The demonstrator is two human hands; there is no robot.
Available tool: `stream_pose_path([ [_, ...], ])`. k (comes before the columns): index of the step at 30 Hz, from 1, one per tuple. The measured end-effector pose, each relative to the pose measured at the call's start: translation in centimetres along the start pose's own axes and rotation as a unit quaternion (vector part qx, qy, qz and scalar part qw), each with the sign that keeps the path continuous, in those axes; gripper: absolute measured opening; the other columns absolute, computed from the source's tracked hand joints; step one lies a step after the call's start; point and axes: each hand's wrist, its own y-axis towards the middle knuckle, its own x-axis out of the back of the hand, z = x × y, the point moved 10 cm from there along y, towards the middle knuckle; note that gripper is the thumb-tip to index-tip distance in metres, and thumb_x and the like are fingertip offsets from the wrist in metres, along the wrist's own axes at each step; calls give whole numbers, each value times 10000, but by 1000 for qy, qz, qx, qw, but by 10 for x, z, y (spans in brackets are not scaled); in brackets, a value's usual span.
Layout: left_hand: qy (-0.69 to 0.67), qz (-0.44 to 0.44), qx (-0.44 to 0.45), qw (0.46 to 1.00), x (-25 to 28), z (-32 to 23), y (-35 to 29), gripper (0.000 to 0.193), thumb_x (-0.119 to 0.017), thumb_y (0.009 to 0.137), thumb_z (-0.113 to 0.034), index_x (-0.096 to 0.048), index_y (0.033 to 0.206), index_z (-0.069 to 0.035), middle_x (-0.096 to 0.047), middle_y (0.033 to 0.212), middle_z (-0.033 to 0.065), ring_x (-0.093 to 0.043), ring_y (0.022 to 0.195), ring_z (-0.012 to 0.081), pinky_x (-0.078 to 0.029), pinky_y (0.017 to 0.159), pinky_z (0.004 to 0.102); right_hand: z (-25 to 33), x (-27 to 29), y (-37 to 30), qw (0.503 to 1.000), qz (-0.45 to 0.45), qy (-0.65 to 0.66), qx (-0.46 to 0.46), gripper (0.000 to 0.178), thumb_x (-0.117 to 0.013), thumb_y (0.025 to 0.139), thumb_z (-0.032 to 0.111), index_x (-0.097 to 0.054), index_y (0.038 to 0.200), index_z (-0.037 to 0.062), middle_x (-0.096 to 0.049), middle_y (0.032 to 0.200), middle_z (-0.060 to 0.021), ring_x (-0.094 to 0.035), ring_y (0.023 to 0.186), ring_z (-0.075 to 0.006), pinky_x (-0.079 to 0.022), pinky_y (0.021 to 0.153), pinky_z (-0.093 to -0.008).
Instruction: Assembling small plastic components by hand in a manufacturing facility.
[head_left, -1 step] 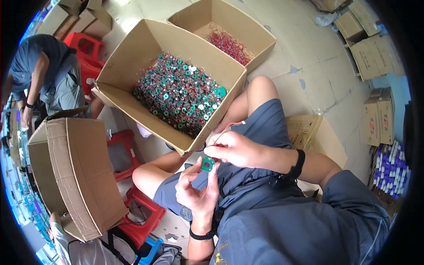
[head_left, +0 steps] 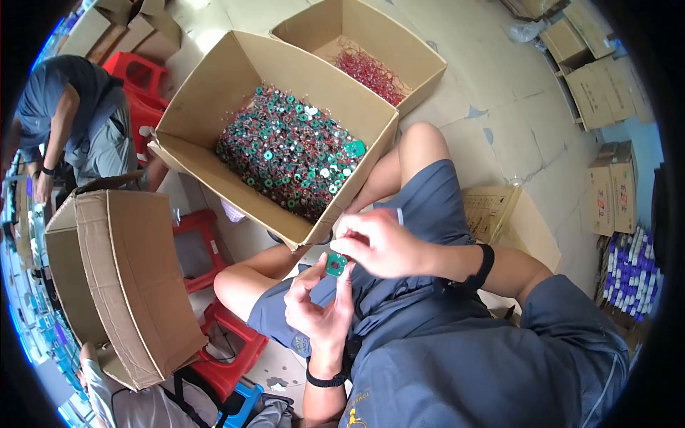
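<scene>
Right hand [head_left: 384,246] newly angled near carton [head_left: 193,100]

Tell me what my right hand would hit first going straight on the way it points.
Pointing leftward, your right hand would probably meet the near corner of the large cardboard box first; the green board lies just below that line in the picture. Depth is unclear, so it might pass above.

The round green board [head_left: 337,272], pierced by a central hole, is pinched in the left hand [head_left: 318,311], one face turned up.
</scene>
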Motion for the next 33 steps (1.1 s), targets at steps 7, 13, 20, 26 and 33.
stream_pose_path([
  [7,-18,-4,13,1000,2,0,2,492,-864,735,-4,-467,1025,-19,-688,969,192,-710,932,248,-588,869,379,-23,-23,1,962,88,213,-145,192,-610,972,177,-615,856,24,-566,735,-14,-582,661,-114,-482,608,-280],
  [13,-7,10,45,999,2,5,0,509,-870,727,0,-465,1035,-16,-698,995,189,-714,981,277,-586,852,358,48,-4,-13,953,-52,-188,230,109,-651,848,82,-569,806,23,-563,777,-123,-591,670,-286,-491,605,-377],
  [20,-35,-9,19,999,2,-1,2,511,-877,726,-15,-468,1032,-6,-698,1002,201,-716,958,256,-588,842,346,-35,-20,0,970,73,192,-132,200,-645,936,201,-607,847,26,-606,704,-106,-592,609,-186,-457,571,-337],
  [26,-6,8,36,999,1,4,-3,525,-886,709,-3,-469,1027,-6,-695,993,195,-720,920,242,-585,863,348,53,0,-13,946,-58,-177,264,126,-630,896,99,-576,802,35,-585,706,-108,-601,644,-281,-484,616,-372],
  [33,-12,2,37,999,0,6,-2,504,-880,730,-28,-474,1028,-9,-696,1002,197,-722,929,247,-585,837,333,-52,-29,-8,944,88,267,-175,196,-554,1029,200,-614,939,37,-564,799,19,-464,652,-25,-373,567,-203],
])
